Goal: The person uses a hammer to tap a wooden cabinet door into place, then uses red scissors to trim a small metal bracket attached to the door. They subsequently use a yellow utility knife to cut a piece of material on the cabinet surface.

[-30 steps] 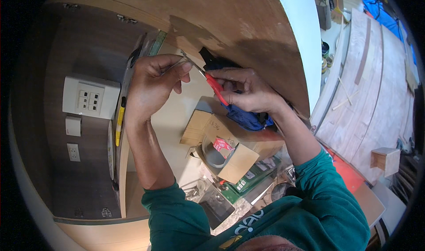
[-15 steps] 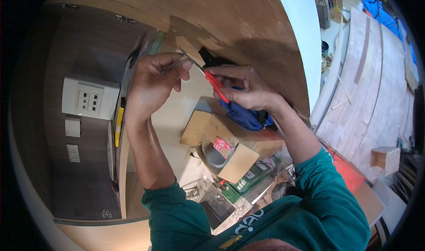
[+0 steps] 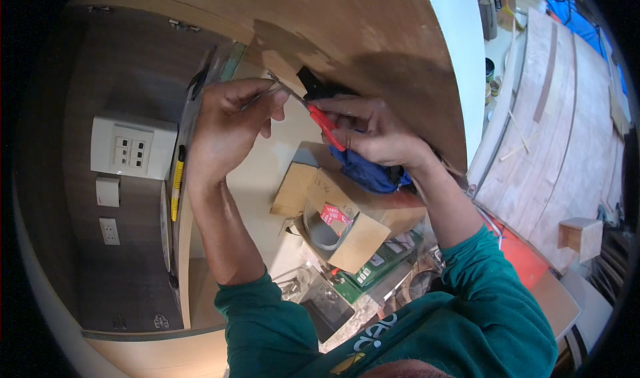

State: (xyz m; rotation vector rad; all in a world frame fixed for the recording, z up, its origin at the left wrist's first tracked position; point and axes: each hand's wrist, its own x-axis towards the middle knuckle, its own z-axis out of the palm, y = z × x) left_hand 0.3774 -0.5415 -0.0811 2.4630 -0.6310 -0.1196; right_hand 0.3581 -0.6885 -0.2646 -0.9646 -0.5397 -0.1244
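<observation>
The right hand (image 3: 373,130) closes around a red-handled tool (image 3: 323,121) between both hands, its long axis slanting, tip up-left; whether the left hand (image 3: 230,121), beside the tip, grips anything cannot be made out.

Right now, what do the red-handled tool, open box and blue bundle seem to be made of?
Red-handled tool, in the right hand: handle probably smooth plastic, from its even bright colour; thin greyish shaft likely metal.
Open box: matte brown cardboard, judging by its folded flaps.
Blue bundle: likely fabric, given its soft creases; exact fibre unclear.

Red tool handle (image 3: 324,125), green sleeves (image 3: 497,295), yellow-and-black knife (image 3: 177,186)
</observation>
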